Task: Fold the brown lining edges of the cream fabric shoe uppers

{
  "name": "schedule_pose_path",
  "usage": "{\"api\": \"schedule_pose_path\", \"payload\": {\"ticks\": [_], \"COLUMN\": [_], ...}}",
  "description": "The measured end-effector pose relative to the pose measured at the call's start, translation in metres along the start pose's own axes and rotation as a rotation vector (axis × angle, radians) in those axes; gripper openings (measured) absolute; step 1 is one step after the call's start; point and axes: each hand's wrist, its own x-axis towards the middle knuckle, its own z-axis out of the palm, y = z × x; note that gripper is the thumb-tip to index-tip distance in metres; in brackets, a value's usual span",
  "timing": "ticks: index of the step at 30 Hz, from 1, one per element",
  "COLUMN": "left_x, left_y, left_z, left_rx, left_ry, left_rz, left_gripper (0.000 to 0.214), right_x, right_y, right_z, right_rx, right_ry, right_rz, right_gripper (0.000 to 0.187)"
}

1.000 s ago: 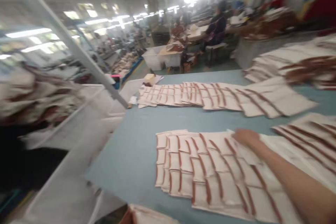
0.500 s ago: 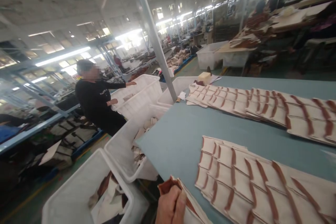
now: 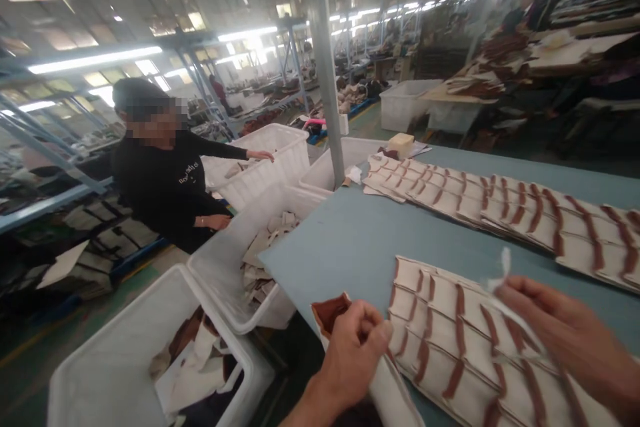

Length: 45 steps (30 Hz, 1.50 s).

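Pinching narrow white strip [image 3: 506,260]: right hand [image 3: 565,333], over overlapping brown-edged cream fabric panels [image 3: 445,327] | left hand [image 3: 350,347] curled at brown-lined cream fabric piece [image 3: 395,393], grip unclear, beside blue-green desk [image 3: 330,240] edge | panel row right of left hand, right hand nearer, long axis left-to-right

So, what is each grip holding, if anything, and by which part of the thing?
The right grip pinches a thin white strip, apparently partway along. The left grip seems to hold a brown-and-white piece near its upper end.
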Motion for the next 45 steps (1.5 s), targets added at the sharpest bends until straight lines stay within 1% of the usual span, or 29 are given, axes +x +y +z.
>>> {"api": "schedule_pose_path", "payload": {"ticks": [1,3,5,6,7,9,11,13,17,21,24,27,29,31,34,36,37,38,40,42,43,45], "left_x": [0.002,0.004,0.004,0.004,0.004,0.002,-0.001,-0.003,-0.006,-0.003,0.0,-0.001,-0.004,-0.009,-0.015,-0.019,-0.02,-0.021,-0.024,-0.026,-0.027,-0.028], "left_y": [-0.001,-0.003,-0.004,-0.002,0.0,0.007,0.014,0.018,0.014,0.006,0.002,0.001,0.001,0.003,0.008,0.013,0.017,0.02,0.025,0.029,0.03,0.032], "left_z": [-0.002,-0.007,-0.016,-0.021,-0.026,-0.036,-0.044,-0.047,-0.048,-0.045,-0.039,-0.032,-0.03,-0.029,-0.031,-0.034,-0.035,-0.037,-0.039,-0.04,-0.04,-0.041], "left_rx": [-0.045,-0.125,-0.215,-0.271,-0.334,-0.457,-0.525,-0.526,-0.446,-0.327,-0.298,-0.274,-0.249,-0.221,-0.161,-0.137,-0.14,-0.148,-0.178,-0.205,-0.215,-0.225], "left_ry": [-0.037,-0.106,-0.178,-0.218,-0.26,-0.332,-0.368,-0.386,-0.407,-0.355,-0.301,-0.237,-0.224,-0.222,-0.25,-0.304,-0.339,-0.367,-0.401,-0.408,-0.416,-0.45], "left_rz": [-0.011,-0.023,-0.042,-0.053,-0.064,-0.08,-0.097,-0.114,-0.089,0.004,0.091,0.13,0.142,0.168,0.302,0.387,0.394,0.373,0.278,0.194,0.177,0.185], "left_gripper": [0.024,0.032,0.041,0.046,0.051,0.059,0.06,0.056,0.04,0.025,0.028,0.03,0.03,0.032,0.027,0.022,0.022,0.024,0.034,0.041,0.043,0.043], "right_x": [-0.008,-0.023,-0.037,-0.044,-0.051,-0.065,-0.075,-0.083,-0.091,-0.101,-0.111,-0.122,-0.131,-0.141,-0.153,-0.157,-0.159,-0.16,-0.161,-0.162,-0.162,-0.161], "right_y": [-0.018,-0.051,-0.074,-0.082,-0.088,-0.095,-0.098,-0.1,-0.103,-0.1,-0.093,-0.083,-0.076,-0.07,-0.063,-0.061,-0.061,-0.062,-0.067,-0.075,-0.08,-0.09], "right_z": [0.013,0.037,0.059,0.068,0.076,0.089,0.098,0.104,0.111,0.117,0.122,0.127,0.128,0.129,0.127,0.123,0.12,0.117,0.11,0.105,0.104,0.105], "right_rx": [0.005,-0.034,-0.035,-0.046,-0.062,-0.096,-0.132,-0.164,-0.196,-0.201,-0.318,-0.397,-0.362,-0.294,-0.221,-0.193,-0.18,-0.163,-0.11,-0.041,-0.008,0.051], "right_ry": [-0.072,-0.12,-0.221,-0.267,-0.317,-0.381,-0.39,-0.359,-0.255,-0.222,-0.122,0.002,0.053,0.083,0.116,0.141,0.162,0.178,0.182,0.158,0.147,0.12], "right_rz": [-0.022,-0.126,-0.282,-0.329,-0.364,-0.383,-0.376,-0.37,-0.362,-0.328,-0.334,-0.396,-0.408,-0.373,-0.313,-0.298,-0.304,-0.319,-0.362,-0.384,-0.382,-0.354], "right_gripper": [0.04,0.039,0.031,0.025,0.02,0.012,0.007,0.005,0.004,0.003,0.009,0.018,0.018,0.016,0.016,0.013,0.011,0.012,0.017,0.019,0.019,0.016]}}
